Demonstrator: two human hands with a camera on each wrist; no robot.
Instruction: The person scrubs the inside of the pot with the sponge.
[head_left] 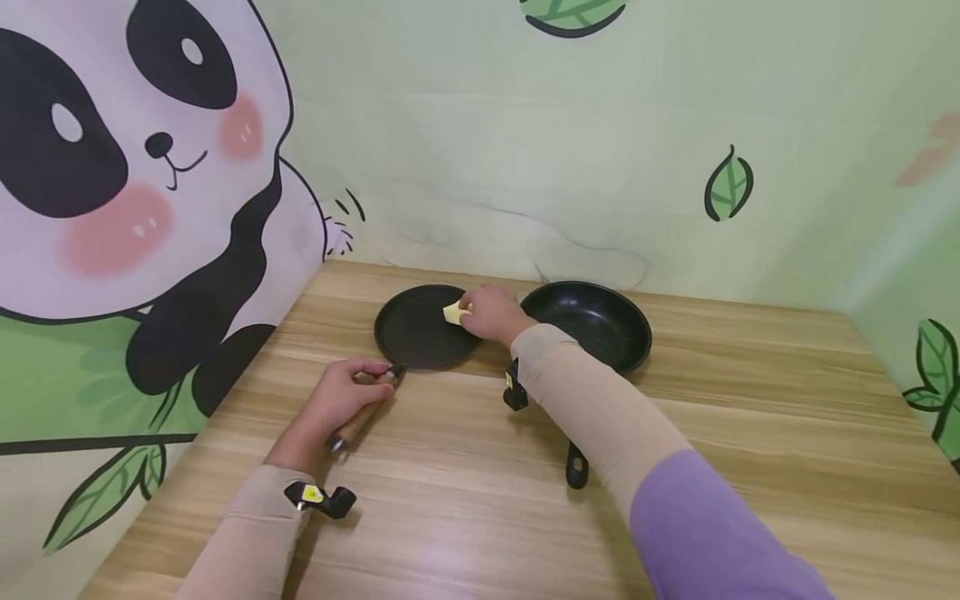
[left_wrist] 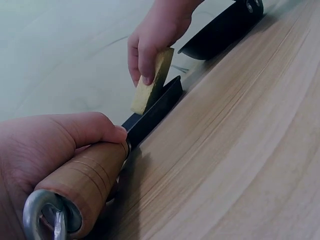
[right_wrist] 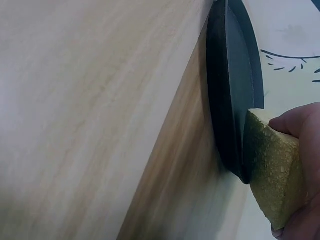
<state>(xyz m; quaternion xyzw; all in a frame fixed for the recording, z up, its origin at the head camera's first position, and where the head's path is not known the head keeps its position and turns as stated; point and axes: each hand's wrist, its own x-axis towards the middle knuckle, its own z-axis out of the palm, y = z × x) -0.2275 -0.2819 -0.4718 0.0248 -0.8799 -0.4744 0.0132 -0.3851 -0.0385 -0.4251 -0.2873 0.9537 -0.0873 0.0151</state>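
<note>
A flat black griddle pan (head_left: pixel 416 333) with a low rim lies on the wooden table, its wooden handle (left_wrist: pixel 87 180) pointing toward me. My left hand (head_left: pixel 341 402) grips that handle near the neck, thumb along the top; a metal hanging loop (left_wrist: pixel 42 212) shows at its end. Over the right part of this pan, my right hand (head_left: pixel 497 313) pinches a yellow sponge (right_wrist: pixel 275 172) between thumb and fingers. The right wrist view shows the sponge with a darker, rough face turned to the pan, overlapping the rim.
A deeper black frying pan (head_left: pixel 596 321) stands just right of the griddle pan, partly behind my right forearm. Its black handle (head_left: pixel 576 468) points toward me. Behind the table (head_left: pixel 750 400) rises a pale green wall (head_left: pixel 465 150) with a panda (head_left: pixel 157 167) and leaf drawings.
</note>
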